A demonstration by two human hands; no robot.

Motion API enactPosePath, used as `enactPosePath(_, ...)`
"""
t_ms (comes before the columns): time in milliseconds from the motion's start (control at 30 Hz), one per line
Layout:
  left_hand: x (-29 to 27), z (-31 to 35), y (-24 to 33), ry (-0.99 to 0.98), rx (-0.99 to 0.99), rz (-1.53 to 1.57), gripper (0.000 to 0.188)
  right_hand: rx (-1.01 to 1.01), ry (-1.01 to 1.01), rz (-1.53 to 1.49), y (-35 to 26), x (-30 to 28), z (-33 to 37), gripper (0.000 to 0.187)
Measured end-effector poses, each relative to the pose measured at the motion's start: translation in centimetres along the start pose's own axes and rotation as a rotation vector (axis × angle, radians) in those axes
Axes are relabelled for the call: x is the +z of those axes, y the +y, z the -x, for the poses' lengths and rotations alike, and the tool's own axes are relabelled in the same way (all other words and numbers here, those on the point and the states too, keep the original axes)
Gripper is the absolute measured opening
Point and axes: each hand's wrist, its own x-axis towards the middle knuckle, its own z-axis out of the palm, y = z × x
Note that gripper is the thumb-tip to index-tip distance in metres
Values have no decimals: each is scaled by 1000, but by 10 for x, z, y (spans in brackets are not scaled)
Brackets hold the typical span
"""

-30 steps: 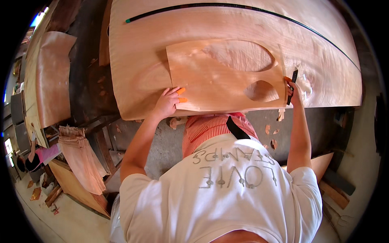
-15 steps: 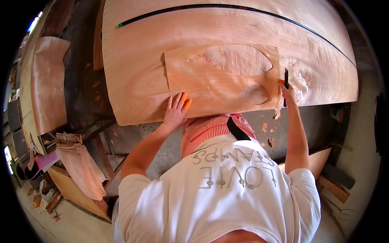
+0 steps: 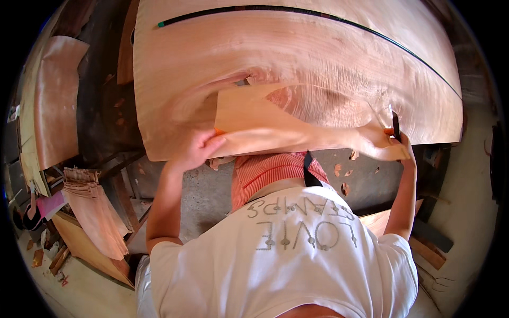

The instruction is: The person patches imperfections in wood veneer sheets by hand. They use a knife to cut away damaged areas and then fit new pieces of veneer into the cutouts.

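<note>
Head view, left first?
"Left hand (image 3: 199, 148) pinches the small veneer sheet (image 3: 244, 108) at its left end."
"And that sheet lies where?"
"Buckled, along the near edge of 1 larger veneer sheet (image 3: 180, 69)."
"Right hand (image 3: 404, 142)?"
"Grasping 1 black knife (image 3: 396, 126); whether also the sheet, I cannot tell."

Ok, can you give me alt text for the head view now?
A person's left hand and right hand hold the bent near side of a thin wood sheet, the right also gripping a black knife. Beneath lies a larger wood sheet bearing a long black rod.
</note>
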Motion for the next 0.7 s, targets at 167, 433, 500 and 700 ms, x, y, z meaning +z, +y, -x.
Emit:
enactPosePath(167, -33, -9, 16, 158, 185, 86, 24, -112, -47, -111, -9, -22, 27, 16)
enactPosePath(433, -59, -132, 0, 274, 145, -303, 29, -46, 459, -7, -6, -11, -38, 20)
enactPosePath(500, -61, -181, -22, 407, 254, -254, 31, -139, 511, -31, 5, 0, -89, 25)
enactPosePath(700, -27, -223, -16, 1111, 549, -889, 30, -290, 585, 61, 18, 32, -170, 31)
